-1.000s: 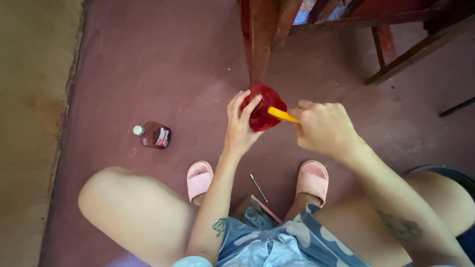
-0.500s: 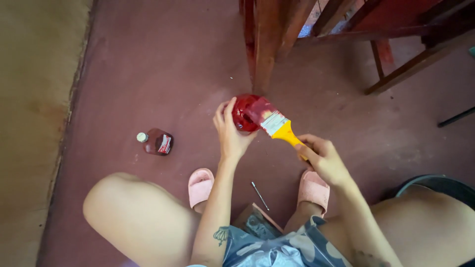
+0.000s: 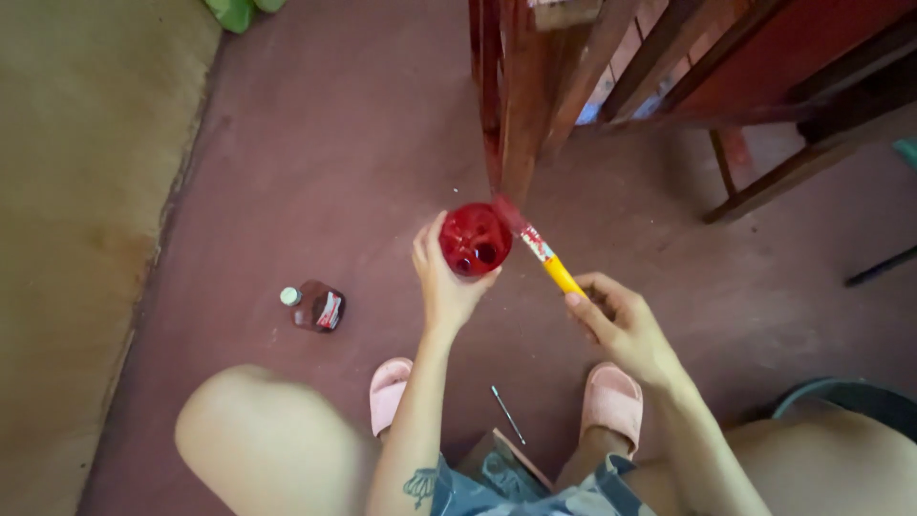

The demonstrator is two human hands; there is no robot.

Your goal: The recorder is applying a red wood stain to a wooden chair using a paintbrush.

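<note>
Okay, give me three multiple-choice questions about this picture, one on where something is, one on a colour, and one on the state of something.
1. Where does the small bottle lie?
A. on the floor beside the left knee
B. in the right hand
C. on the chair

2. What colour is the brush handle?
A. blue
B. yellow
C. black

3. How does the left hand stand?
A. flat on the floor
B. empty in the air
C. closed round the red cup

Answers: 1 A, it lies on the red floor; 2 B, yellow shows above the right hand; 3 C, its fingers wrap the cup.

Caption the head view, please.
Left hand holds round red paint cup; right hand brushes wooden leg with yellow-handled paintbrush.
</note>
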